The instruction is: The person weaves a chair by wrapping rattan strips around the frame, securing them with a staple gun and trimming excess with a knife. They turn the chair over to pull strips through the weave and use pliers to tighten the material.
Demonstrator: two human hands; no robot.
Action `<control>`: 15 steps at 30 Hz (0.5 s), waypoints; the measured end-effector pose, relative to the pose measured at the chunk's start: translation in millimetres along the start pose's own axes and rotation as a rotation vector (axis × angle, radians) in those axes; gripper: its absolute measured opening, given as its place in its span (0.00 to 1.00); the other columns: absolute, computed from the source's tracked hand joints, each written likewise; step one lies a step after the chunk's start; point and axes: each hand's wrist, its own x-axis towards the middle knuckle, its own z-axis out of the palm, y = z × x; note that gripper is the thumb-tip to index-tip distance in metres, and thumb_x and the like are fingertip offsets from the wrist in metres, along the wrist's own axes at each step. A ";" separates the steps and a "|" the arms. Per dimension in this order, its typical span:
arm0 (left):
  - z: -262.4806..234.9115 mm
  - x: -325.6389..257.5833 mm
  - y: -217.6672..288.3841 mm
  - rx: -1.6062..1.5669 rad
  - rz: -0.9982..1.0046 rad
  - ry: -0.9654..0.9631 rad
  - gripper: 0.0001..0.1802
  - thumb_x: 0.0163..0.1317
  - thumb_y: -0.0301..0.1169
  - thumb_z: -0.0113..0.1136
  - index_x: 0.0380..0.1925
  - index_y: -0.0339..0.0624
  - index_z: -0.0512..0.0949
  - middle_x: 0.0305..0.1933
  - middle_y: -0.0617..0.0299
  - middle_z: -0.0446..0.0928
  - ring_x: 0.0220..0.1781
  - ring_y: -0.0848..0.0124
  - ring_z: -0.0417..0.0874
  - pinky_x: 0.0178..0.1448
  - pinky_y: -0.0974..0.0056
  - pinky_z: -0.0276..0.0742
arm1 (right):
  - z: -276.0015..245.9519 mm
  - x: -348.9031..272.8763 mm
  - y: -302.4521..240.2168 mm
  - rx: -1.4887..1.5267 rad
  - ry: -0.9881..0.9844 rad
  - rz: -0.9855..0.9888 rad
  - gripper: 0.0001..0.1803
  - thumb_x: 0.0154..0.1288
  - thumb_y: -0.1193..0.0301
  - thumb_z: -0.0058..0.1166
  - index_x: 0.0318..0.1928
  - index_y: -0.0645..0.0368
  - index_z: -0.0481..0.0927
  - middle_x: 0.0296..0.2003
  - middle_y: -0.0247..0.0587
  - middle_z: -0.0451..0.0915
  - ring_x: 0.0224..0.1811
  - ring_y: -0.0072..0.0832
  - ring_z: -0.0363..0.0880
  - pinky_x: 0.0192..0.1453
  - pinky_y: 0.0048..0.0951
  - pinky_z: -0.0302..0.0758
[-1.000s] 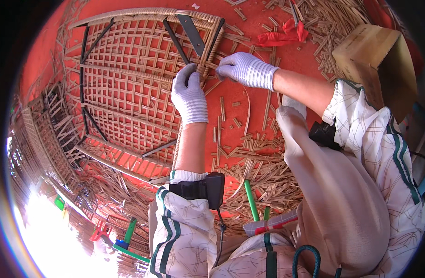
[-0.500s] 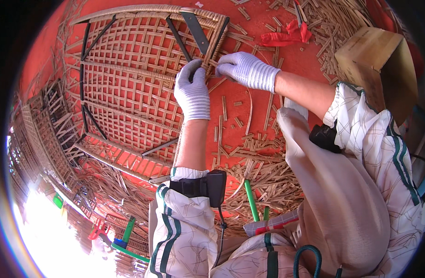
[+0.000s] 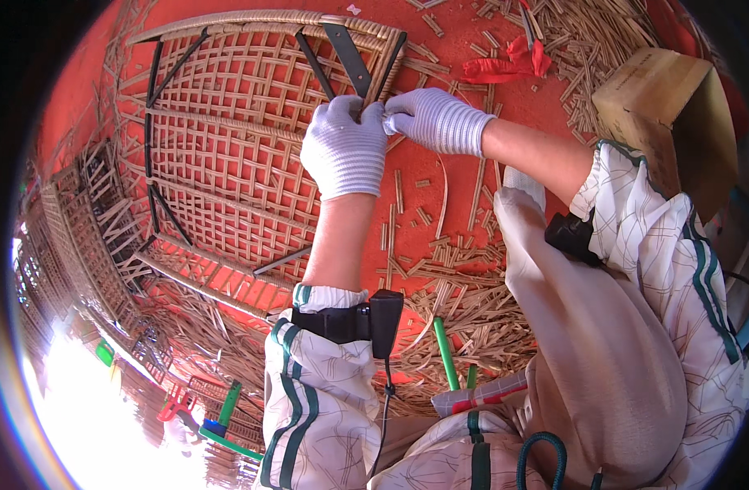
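— What was closest to the camera?

— The person's own lap in light printed trousers, with a green-handled tool lying on the floor just beside the knee. Around it was a thick layer of cut cane scraps on the red floor.

— And the hands?

— Both wore white knit gloves. The left hand lay on the right edge of a woven cane panel, with the fingers curled and closed at that edge. The right hand came from the right side and met the left one there; its fingers were also bent in and pinched together. I think they gripped a thin cane strip at the rim, but the strip itself was hidden between the gloves, so I could not tell surely.

— Where was the panel?

— It lay flat on the red floor, in front of the person, a little to the left. It had a dark metal frame under the open lattice.

— What was farther away?

— A cardboard box stood at the upper right, well apart from the hands. A red cloth piece lay beyond the right hand, near more scraps.
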 end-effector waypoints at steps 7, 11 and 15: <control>-15.1 27.1 29.4 0.364 -0.071 -0.332 0.23 0.61 0.50 0.59 0.37 0.41 0.85 0.37 0.48 0.86 0.42 0.52 0.88 0.48 0.53 0.82 | -1.0 -9.6 -18.8 -0.121 0.026 0.112 0.18 0.72 0.61 0.42 0.51 0.55 0.80 0.41 0.53 0.83 0.45 0.52 0.81 0.53 0.48 0.77; -17.2 30.7 28.3 0.426 0.022 -0.350 0.23 0.64 0.48 0.56 0.37 0.37 0.84 0.36 0.45 0.85 0.42 0.52 0.88 0.49 0.52 0.82 | -5.0 -9.4 -25.2 -0.049 -0.026 0.130 0.19 0.72 0.62 0.39 0.49 0.57 0.81 0.45 0.54 0.83 0.49 0.52 0.81 0.58 0.50 0.75; -13.7 27.0 25.4 0.440 0.055 -0.371 0.22 0.66 0.45 0.51 0.37 0.37 0.84 0.36 0.43 0.85 0.41 0.50 0.87 0.49 0.51 0.82 | 1.8 -8.6 -15.2 -0.054 -0.011 0.097 0.19 0.71 0.63 0.39 0.47 0.58 0.82 0.44 0.55 0.83 0.49 0.52 0.81 0.58 0.50 0.75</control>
